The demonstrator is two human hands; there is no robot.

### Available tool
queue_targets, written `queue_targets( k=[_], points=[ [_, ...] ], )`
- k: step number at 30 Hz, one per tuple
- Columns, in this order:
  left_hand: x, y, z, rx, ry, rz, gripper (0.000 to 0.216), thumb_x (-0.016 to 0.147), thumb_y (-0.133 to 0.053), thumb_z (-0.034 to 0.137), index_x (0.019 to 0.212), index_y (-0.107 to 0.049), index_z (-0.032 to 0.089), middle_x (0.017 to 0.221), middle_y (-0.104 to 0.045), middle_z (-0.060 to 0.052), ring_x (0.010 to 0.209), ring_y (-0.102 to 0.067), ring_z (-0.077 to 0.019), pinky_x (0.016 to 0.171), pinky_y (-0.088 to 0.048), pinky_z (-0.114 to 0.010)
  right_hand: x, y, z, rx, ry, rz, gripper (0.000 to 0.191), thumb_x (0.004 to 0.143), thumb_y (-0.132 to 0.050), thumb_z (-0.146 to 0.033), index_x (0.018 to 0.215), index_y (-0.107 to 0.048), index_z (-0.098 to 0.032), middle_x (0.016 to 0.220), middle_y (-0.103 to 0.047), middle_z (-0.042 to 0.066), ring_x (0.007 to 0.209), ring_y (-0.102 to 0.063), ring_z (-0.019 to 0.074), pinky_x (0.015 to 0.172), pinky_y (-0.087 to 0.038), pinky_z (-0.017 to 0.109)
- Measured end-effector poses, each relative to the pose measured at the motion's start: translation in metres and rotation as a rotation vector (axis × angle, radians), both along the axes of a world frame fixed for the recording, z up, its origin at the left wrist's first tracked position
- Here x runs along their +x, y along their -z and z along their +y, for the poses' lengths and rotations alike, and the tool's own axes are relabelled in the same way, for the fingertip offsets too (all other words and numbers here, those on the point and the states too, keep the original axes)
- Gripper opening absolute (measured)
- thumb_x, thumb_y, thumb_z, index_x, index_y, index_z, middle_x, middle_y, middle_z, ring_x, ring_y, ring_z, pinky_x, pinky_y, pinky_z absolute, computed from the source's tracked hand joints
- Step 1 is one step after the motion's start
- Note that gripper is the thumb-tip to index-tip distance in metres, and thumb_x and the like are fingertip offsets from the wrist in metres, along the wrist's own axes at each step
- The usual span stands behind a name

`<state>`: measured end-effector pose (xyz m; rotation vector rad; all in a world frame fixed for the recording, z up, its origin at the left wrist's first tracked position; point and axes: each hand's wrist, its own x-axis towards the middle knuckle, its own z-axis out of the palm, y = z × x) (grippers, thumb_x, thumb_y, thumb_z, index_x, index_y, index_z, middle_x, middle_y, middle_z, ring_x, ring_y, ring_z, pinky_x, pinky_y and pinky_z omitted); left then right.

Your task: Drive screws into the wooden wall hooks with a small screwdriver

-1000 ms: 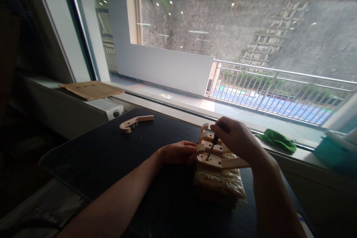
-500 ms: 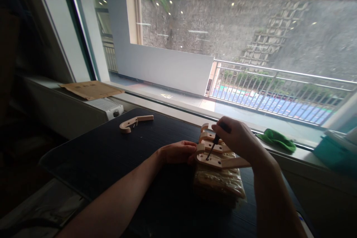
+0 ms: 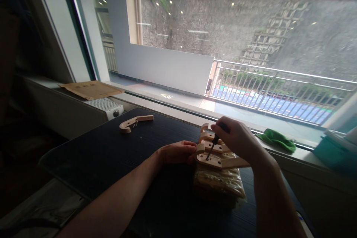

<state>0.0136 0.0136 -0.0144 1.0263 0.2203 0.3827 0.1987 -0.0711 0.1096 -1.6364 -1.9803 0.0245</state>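
My right hand [image 3: 235, 134] is closed around the dark handle of a screwdriver [image 3: 212, 145], its tip set into a hole of the nearest wooden hook [image 3: 213, 162]. With fingers closed, my left hand [image 3: 180, 151] grips the curled end of that hook from the left; the fingertips are partly hidden. Several such pale wooden hooks, each with dark holes, stand in a row on a plastic-wrapped block [image 3: 220, 182]. Another wooden hook [image 3: 131, 122] lies apart at the far left of the black table, with small screws [image 3: 135, 124] beside it.
The black table [image 3: 92, 156] stands against a window sill. On the sill lie a green cloth [image 3: 277, 140] and, at the right, a teal container [image 3: 334, 152]. A brown envelope [image 3: 92, 89] rests by a white heater-like box [image 3: 107, 107] at the left.
The screwdriver handle and my right hand have shifted very slightly left. The left hand and the hooks look unmoved.
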Motion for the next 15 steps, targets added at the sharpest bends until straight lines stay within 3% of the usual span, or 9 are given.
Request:
queue_targets(
  k=[6, 15],
  points=[
    [-0.0004, -0.0010, -0.0005, 0.000, -0.005, 0.012, 0.034, 0.065, -0.077, 0.032, 0.084, -0.061, 0.009, 0.058, -0.055, 0.002, 0.053, -0.050, -0.0095, 0.056, -0.036, -0.025, 0.0034, 0.0003, 0.0003, -0.034, -0.102, 0.053, 0.025, 0.082, -0.049, -0.043, 0.081, -0.062, -0.021, 0.059, -0.055, -0.002, 0.052, -0.043, 0.0111, 0.050, -0.032, 0.024],
    [-0.0008, 0.0015, 0.0019, 0.000, 0.002, 0.005, 0.032, 0.066, -0.077, 0.032, 0.084, -0.061, 0.010, 0.059, -0.055, 0.001, 0.054, -0.050, -0.0102, 0.056, -0.037, -0.025, 0.0059, 0.0004, 0.0007, -0.026, -0.011, 0.041, 0.032, 0.081, -0.048, -0.048, 0.078, -0.063, -0.020, 0.058, -0.056, -0.001, 0.051, -0.043, 0.0117, 0.049, -0.031, 0.025]
  ],
)
